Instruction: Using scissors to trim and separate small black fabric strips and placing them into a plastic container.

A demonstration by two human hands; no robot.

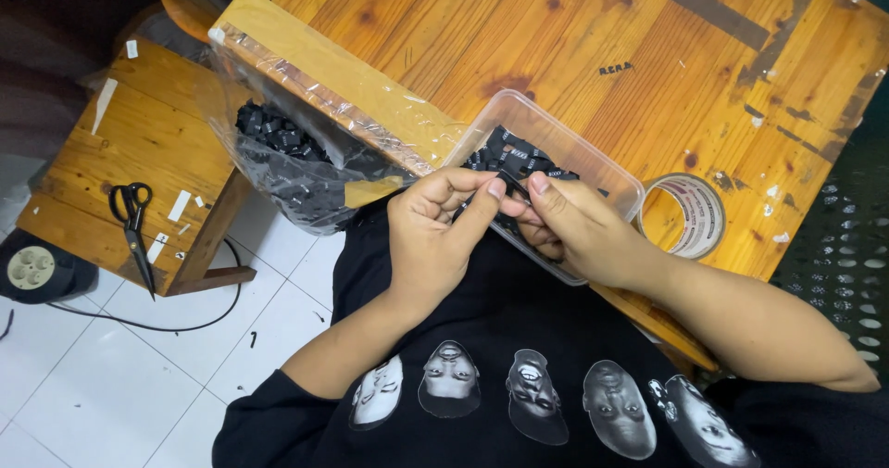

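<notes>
My left hand and my right hand meet at the near edge of a clear plastic tub on the wooden table. Both pinch a small black plastic part between thumbs and forefingers. The tub holds several more black parts. A clear plastic bag full of the same black parts hangs off the table's left edge, just left of my left hand.
A roll of tape lies on the table right of the tub. A lower wooden stool at the left carries black scissors. A black cable and a round black device lie on the white tiled floor.
</notes>
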